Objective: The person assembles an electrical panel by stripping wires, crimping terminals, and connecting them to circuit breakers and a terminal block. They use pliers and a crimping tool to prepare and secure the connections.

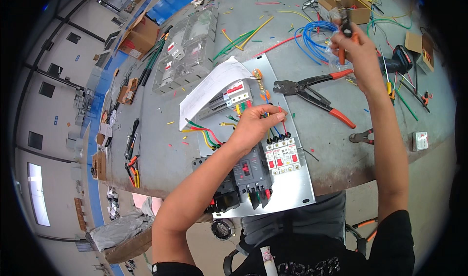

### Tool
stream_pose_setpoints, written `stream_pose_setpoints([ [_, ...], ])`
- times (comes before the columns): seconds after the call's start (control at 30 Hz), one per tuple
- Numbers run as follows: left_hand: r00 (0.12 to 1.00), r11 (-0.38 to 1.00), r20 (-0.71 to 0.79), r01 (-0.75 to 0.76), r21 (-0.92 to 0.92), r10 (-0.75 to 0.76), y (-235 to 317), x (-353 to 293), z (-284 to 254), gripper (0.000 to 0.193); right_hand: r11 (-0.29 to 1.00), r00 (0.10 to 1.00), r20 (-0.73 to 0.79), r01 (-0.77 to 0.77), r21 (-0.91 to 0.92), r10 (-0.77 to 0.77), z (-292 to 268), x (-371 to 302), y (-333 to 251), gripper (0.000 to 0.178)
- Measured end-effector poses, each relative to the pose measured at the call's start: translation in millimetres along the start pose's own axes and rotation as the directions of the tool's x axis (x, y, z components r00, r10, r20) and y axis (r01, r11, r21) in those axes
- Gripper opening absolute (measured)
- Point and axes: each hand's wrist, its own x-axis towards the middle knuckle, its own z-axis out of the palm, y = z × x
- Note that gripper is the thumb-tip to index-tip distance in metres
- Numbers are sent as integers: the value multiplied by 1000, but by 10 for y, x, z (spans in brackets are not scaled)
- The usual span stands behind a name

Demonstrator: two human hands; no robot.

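My left hand (pixel 253 127) is closed, its thumb and fingertips pinching a thin red wire (pixel 284 126). That wire rises from a row of small white circuit breakers (pixel 282 159) with red switches, beside blue and yellow wires. The breakers sit on a silver metal plate (pixel 287 190), next to a large dark grey breaker (pixel 251 169). Another white breaker (pixel 238 93) stands farther up the plate, close to a printed paper sheet (pixel 209 88). Raised at the upper right, my right hand (pixel 358 49) grips orange-handled pliers (pixel 342 56); their dark jaws point away and look blurred.
A large crimping tool (pixel 312 92) with red handles lies right of the plate, and small cutters (pixel 361 136) near the edge. Beyond are a blue wire coil (pixel 312 37), a cordless drill (pixel 397 60) and clear plastic enclosures (pixel 187 52). Wire scraps litter the grey table (pixel 156 134).
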Motion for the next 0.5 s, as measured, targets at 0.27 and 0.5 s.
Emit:
stream_pose_setpoints([
  [0.27, 968, 890, 26, -240, 387, 250, -20, -4, -138, 25, 550, 941, 277, 339, -763, -196, 112, -706, 515, 47],
  [0.5, 941, 866, -115, -239, 439, 318, 67, -60, -74, 23, 922, 818, 573, 257, -290, -48, 607, -977, 435, 38],
])
